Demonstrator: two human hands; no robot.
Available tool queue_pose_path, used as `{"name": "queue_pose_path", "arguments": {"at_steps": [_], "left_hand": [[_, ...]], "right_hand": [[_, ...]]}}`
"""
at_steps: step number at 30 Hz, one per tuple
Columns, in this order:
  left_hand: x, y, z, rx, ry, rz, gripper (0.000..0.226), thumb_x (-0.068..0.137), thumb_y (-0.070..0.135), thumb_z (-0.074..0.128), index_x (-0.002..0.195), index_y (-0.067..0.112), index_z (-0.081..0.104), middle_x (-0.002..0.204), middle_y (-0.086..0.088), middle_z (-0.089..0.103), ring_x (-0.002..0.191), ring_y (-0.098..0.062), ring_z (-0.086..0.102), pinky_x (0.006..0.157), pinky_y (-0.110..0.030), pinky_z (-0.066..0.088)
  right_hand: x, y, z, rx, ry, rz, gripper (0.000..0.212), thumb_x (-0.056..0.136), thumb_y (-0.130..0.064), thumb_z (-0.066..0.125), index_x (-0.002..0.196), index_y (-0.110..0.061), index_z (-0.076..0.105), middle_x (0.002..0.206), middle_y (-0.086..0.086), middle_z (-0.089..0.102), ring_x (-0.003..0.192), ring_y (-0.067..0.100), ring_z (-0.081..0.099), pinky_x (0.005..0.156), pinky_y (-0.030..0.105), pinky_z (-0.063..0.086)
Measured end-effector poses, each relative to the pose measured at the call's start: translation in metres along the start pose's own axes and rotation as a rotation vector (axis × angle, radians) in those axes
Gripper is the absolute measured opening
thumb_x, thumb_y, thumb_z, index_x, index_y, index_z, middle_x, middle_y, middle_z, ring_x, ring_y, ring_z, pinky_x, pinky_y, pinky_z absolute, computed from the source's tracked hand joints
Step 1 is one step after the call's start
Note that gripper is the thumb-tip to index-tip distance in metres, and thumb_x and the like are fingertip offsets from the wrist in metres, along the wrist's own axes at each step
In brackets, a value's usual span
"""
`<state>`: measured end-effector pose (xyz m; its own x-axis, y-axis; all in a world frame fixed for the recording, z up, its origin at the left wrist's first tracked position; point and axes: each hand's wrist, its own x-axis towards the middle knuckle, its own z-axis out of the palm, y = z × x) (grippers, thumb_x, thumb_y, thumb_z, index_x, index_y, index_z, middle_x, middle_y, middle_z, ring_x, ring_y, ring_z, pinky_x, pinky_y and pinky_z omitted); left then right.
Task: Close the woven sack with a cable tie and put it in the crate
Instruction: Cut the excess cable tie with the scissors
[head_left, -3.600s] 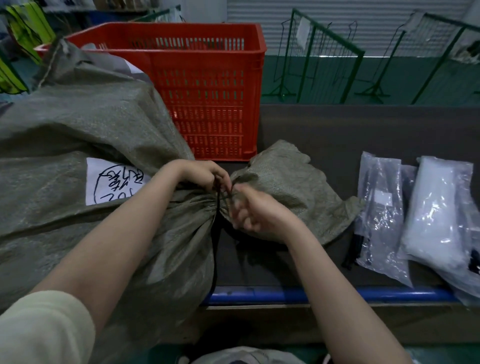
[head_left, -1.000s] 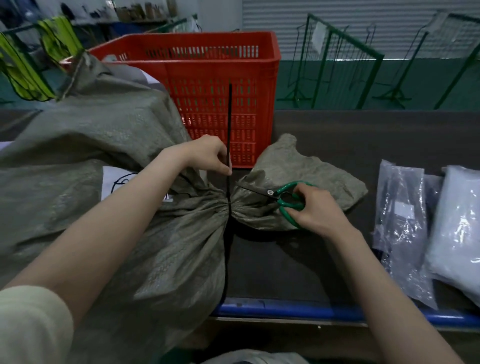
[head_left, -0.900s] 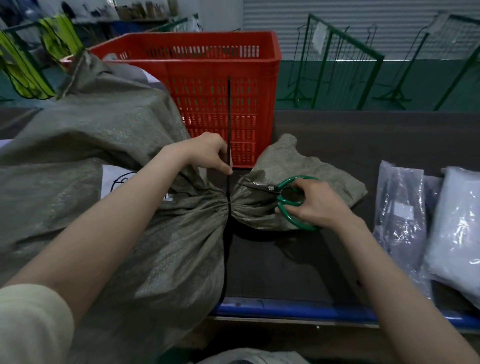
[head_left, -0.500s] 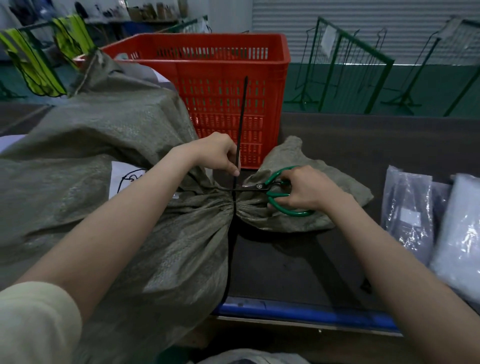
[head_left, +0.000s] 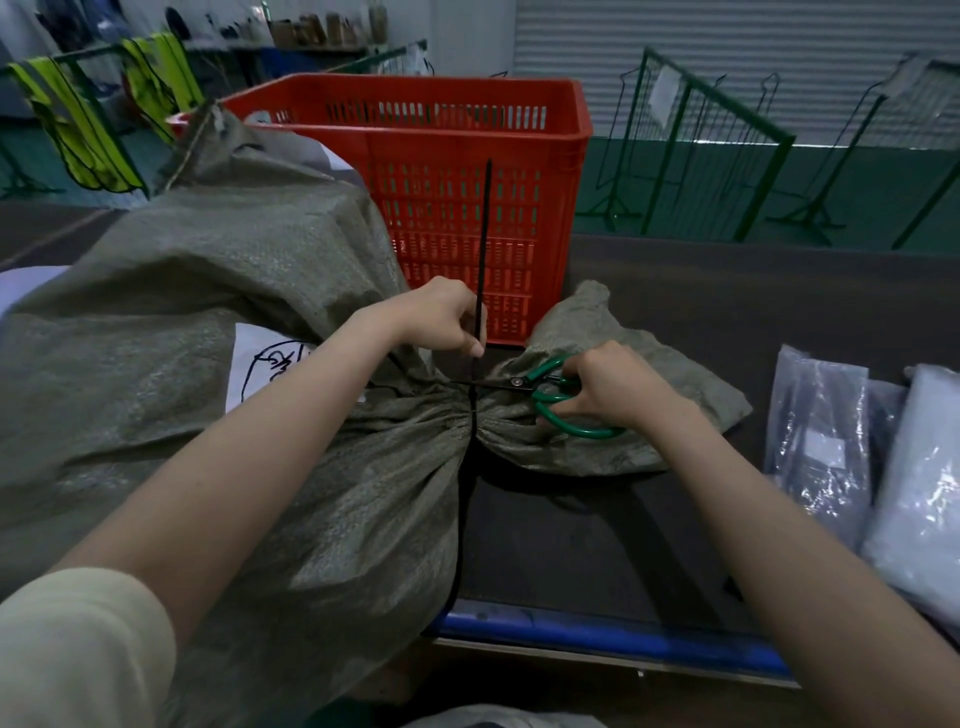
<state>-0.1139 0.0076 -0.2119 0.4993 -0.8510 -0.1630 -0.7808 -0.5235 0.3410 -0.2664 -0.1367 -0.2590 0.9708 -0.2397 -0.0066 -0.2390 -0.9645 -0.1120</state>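
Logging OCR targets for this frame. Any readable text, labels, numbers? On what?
Nothing reads cleanly.
White label on the woven sack: black handwritten marks, half hidden by the left arm, not legible.
Small white sticker on the clear plastic bag: looks blank or too small to read.
White tag on the green wire rack: blurred.
Red crate, green-handled scissors: no markings visible.

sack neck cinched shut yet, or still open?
Shut: the cable tie cinches the woven sack neck tight, fabric gathered into pleats.

Likely warehouse: roller shutter (head_left: 727, 62), crate (head_left: 431, 171)
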Motion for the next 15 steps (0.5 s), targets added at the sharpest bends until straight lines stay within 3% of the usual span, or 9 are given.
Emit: {"name": "queue_pose_path", "arguments": {"at_steps": [2,6,11,15], "left_hand": [[0.001,-0.003,0.001,0.002,-0.011,0.008,0.014,0.081,0.022,0.068,0.087,0.009,0.066,0.078,0.005,0.058,0.083,-0.015,0.057,0.074,-0.025,0.046],[0.004,-0.006,0.002,-0.038,0.020,0.030,0.008,0.082,0.018,0.067,0.080,0.021,0.060,0.085,0.006,0.059,0.095,-0.015,0.057,0.084,-0.027,0.045],[0.004,-0.005,0.000,-0.087,0.064,0.037,0.011,0.083,0.017,0.065,0.078,0.024,0.058,0.095,0.004,0.061,0.101,-0.015,0.056,0.090,-0.027,0.043],[0.006,0.005,0.003,-0.198,0.148,0.029,0.019,0.087,0.018,0.060,0.071,0.026,0.054,0.094,-0.001,0.066,0.099,-0.019,0.061,0.088,-0.032,0.048]], "right_hand": [[0.001,0.000,0.001,-0.032,-0.007,-0.012,0.041,0.078,-0.048,0.065,0.072,-0.007,0.059,0.059,0.002,0.049,0.065,0.022,0.050,0.058,0.029,0.036],[0.000,0.000,0.005,-0.085,-0.001,-0.027,0.041,0.082,-0.046,0.060,0.070,-0.007,0.056,0.062,0.003,0.047,0.067,0.024,0.048,0.062,0.029,0.035],[-0.005,-0.006,0.005,-0.083,0.076,-0.005,0.043,0.081,-0.049,0.060,0.086,-0.007,0.065,0.074,0.007,0.058,0.076,0.027,0.058,0.063,0.029,0.036],[-0.024,0.004,0.014,-0.026,0.128,0.149,0.046,0.080,-0.054,0.057,0.092,-0.011,0.067,0.089,0.008,0.070,0.087,0.027,0.064,0.065,0.029,0.037]]}}
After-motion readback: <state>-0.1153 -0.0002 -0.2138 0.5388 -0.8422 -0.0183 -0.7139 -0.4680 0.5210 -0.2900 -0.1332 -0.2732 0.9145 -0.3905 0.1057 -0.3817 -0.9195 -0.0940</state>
